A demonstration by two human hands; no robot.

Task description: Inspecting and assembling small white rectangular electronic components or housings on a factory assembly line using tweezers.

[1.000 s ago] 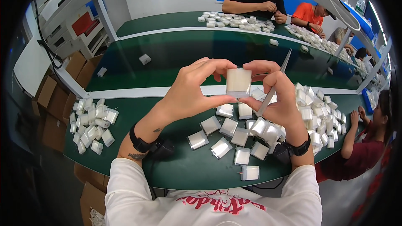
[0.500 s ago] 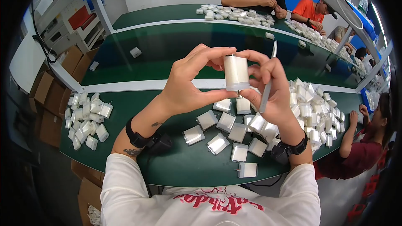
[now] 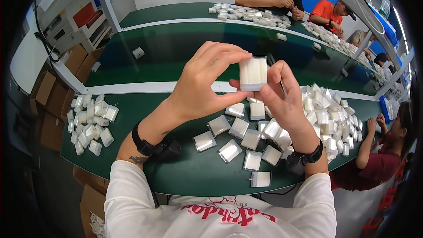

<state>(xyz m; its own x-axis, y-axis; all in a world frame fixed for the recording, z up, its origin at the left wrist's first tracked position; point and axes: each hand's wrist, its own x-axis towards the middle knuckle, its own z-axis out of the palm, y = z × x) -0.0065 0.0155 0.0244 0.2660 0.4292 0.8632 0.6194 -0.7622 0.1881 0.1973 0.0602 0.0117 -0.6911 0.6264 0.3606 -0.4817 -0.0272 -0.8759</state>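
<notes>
Raised above the table is a small clear plastic case (image 3: 253, 74) with white, roll-like filling in it. My left hand (image 3: 198, 81) is closed on it, fingertips at its top edge and thumb along its bottom. My right hand (image 3: 286, 92) is at the case's right side, its thumb by the lower corner. Slim metal tweezers (image 3: 282, 86) are tucked in that hand, blurred and partly hidden by its fingers. Below both hands, several similar cases (image 3: 230, 151) lie loose on the green table (image 3: 194, 176).
A large heap of cases (image 3: 326, 119) is at the right, a smaller pile (image 3: 90, 123) at the left. A white rail (image 3: 154, 89) borders a green belt (image 3: 176, 39) carrying a few cases. Co-workers sit across and at right. Cardboard boxes (image 3: 48, 110) stand left.
The case has been turned so that a flat face with the rolls shows, and has shifted slightly right and up. The tweezers have tipped back behind my right hand's fingers.
</notes>
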